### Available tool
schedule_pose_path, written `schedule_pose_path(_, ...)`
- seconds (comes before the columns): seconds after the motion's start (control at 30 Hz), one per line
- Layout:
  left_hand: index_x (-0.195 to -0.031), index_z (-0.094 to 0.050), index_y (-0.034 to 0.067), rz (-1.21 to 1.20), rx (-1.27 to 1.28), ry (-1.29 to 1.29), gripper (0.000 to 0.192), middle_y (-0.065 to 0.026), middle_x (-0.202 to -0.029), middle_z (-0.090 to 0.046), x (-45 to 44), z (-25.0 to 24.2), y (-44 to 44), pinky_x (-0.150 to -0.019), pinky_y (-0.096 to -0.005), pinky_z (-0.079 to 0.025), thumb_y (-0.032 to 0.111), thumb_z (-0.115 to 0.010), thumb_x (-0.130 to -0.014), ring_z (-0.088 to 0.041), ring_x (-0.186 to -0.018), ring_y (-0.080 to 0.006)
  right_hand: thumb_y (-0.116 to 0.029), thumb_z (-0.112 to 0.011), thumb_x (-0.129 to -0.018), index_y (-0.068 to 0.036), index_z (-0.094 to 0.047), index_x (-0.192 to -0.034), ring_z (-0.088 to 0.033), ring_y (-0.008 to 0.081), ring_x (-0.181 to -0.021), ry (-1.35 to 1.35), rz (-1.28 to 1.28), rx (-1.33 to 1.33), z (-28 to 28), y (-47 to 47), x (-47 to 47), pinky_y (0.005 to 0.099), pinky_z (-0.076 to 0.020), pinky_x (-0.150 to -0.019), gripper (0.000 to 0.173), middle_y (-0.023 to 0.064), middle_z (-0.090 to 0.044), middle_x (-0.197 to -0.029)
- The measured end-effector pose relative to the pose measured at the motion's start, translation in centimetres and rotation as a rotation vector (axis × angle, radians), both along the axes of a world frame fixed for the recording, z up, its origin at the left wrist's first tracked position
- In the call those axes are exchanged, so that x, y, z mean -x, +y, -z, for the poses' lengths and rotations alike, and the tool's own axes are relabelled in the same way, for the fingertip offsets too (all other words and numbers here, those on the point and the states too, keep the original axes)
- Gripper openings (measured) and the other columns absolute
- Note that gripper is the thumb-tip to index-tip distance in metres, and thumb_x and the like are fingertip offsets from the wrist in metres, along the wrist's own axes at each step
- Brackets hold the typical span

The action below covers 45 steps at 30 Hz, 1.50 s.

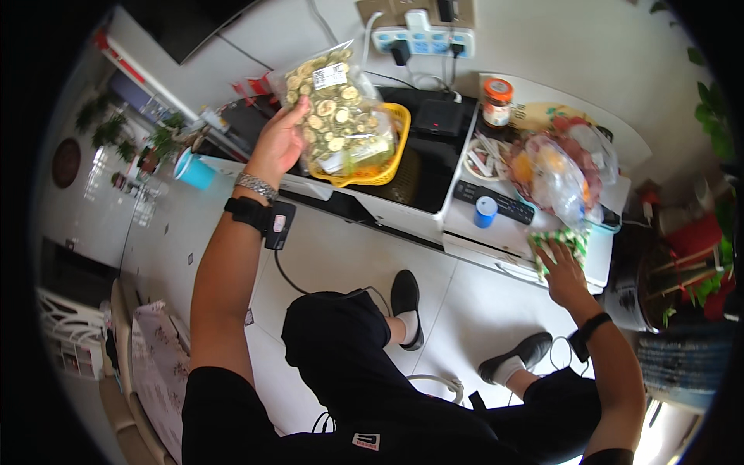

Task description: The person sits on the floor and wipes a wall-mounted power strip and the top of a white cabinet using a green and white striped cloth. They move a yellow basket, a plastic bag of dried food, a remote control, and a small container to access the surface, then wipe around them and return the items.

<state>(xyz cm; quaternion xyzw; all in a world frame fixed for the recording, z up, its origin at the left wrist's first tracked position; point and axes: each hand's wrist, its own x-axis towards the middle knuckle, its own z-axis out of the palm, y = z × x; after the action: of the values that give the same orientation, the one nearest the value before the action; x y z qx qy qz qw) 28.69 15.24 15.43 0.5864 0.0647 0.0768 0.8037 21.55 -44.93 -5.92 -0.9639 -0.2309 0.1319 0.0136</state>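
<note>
My left hand grips the edge of a clear plastic bag of dried round slices, which bears a white label. The bag is tilted up over a yellow plastic basket on the black top of a low cabinet. My right hand rests with its fingers spread on a green and white patterned packet or cloth at the front edge of the cabinet's right part. Whether its fingers pinch that item is not clear.
Near my right hand lie a blue-capped container, a black remote control, a bowl of small items, an orange-lidded jar and fruit in plastic bags. Behind stand a black box and a power strip. Potted plants flank the right side.
</note>
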Motion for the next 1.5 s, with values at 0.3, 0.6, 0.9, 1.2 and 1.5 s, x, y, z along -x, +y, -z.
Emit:
schedule_pose_path(0.3,-0.129,-0.066,0.007,-0.060,-0.063,-0.137,0.026,-0.0032,-0.132,-0.067,3.7,-3.6,0.8,-0.110,-0.0416,-0.047,0.017,-0.067,-0.105,-0.061,-0.126,-0.0164,-0.009,-0.074,-0.091,-0.024,-0.040,-0.163,-0.032,0.0399,-0.155,0.024,0.026,0.029,-0.4,0.6,0.0,0.0529,-0.0372,-0.122,0.080,0.0150,-0.030,-0.170)
schedule_pose_path(0.6,-0.134,-0.062,0.011,-0.069,-0.052,-0.171,0.029,-0.0015,-0.136,-0.064,4.7,-4.4,2.8,-0.109,-0.0468,-0.046,0.024,-0.065,-0.107,-0.060,-0.129,-0.0205,-0.009,-0.075,-0.090,-0.023,-0.040,-0.162,-0.034,0.0430,-0.153,0.025,0.029,0.006,-0.2,0.8,-0.6,0.0523,-0.0362,-0.123,0.082,0.0188,-0.032,-0.169)
schedule_pose_path(0.9,-0.141,-0.053,0.005,-0.207,0.020,-0.215,0.039,-0.0105,-0.142,-0.062,3.5,-2.6,9.3,-0.112,-0.0487,-0.048,0.025,-0.061,-0.109,-0.062,-0.130,-0.0281,-0.007,-0.077,-0.086,-0.023,-0.042,-0.161,-0.034,0.0436,-0.153,0.017,0.031,-0.033,-0.4,0.9,-0.3,0.0528,-0.0367,-0.123,0.084,0.0176,-0.031,-0.169)
schedule_pose_path(1.2,-0.142,-0.053,0.006,-0.448,0.199,0.036,0.038,-0.0132,-0.140,-0.063,0.2,6.6,15.1,-0.110,-0.0486,-0.048,0.029,-0.057,-0.111,-0.062,-0.127,-0.0289,-0.003,-0.078,-0.081,-0.018,-0.045,-0.159,-0.032,0.0438,-0.153,-0.010,0.014,-0.065,0.1,0.5,-0.4,0.0522,-0.0344,-0.124,0.085,0.0191,-0.031,-0.169)
schedule_pose_path(1.5,-0.126,-0.063,0.012,-0.341,-0.010,0.347,0.028,-0.0045,-0.118,-0.070,-0.8,16.6,20.3,-0.094,-0.0371,-0.057,0.030,-0.069,-0.105,-0.066,-0.106,-0.0174,-0.012,-0.075,-0.085,-0.025,-0.047,-0.159,-0.036,0.0402,-0.152,0.013,0.031,-0.040,-0.7,0.7,-0.7,0.0545,-0.0364,-0.122,0.080,0.0157,-0.039,-0.165)
